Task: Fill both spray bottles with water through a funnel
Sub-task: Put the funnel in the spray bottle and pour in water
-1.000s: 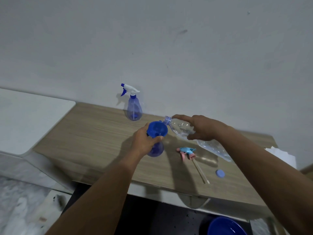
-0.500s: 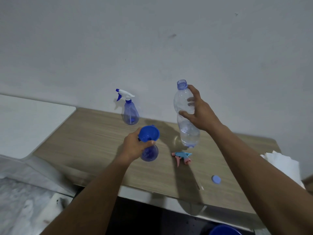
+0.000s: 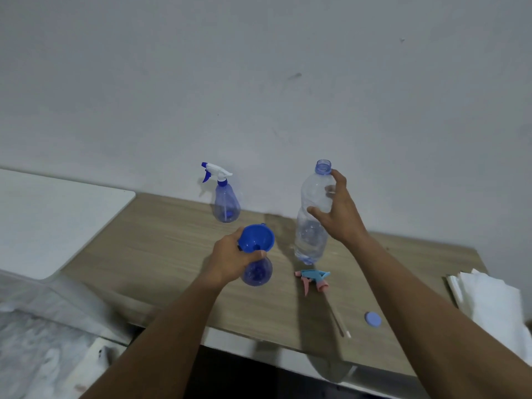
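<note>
clear water bottle (image 3: 312,214) in loosening right fingers (image 3: 316,212)

A plain pale grey-white wall (image 3: 259,82) fills the upper half of the view, marked by a few faint scuffs. Against it stands a wood-grain table (image 3: 161,254) with a light edge, and just beside its left end sits a white surface with a rounded corner (image 3: 51,220). Below the table's front edge the space is dark, and the light is dim and even.
</note>
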### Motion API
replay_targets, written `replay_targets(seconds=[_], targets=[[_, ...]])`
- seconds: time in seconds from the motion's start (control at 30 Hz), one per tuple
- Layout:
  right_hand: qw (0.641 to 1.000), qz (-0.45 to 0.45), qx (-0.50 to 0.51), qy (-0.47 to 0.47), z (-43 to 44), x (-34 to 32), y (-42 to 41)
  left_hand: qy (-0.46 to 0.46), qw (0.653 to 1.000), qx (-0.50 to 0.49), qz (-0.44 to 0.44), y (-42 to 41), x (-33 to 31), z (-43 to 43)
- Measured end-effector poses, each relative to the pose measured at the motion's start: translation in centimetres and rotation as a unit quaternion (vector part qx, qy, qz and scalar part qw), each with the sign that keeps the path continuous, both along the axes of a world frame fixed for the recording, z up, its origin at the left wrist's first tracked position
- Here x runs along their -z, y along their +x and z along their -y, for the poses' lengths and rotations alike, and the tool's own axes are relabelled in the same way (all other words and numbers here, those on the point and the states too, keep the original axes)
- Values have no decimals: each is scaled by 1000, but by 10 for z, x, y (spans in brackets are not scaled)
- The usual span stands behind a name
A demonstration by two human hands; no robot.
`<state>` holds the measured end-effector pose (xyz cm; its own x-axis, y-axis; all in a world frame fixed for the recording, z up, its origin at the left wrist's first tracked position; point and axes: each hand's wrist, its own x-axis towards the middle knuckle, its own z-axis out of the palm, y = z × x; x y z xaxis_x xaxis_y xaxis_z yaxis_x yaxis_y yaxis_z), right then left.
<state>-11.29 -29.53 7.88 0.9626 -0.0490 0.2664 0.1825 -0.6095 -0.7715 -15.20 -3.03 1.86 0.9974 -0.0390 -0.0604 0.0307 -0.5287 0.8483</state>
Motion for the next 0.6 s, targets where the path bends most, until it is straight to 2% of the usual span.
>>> replay_targets(seconds=[0.23,0.37,0.43,0.5,0.6], targets=[[999,21,35,-23,-11,-18,-20,19,1000,5,-15,-6,-2,-3],[978,177,87,-75,-44,-24,-47,-37,999,20,-9,-13,1,-9],[966,218,90,-101,-64,-22,-58,-57,998,19,-15,-14,9,-14],[969,198,70,-131,-85,-17,-64,-21,999,15,-23,-14,17,-18],[984,63,-1,-164,-114,-5,-63,5,997,40,-64,-7,36,-19]])
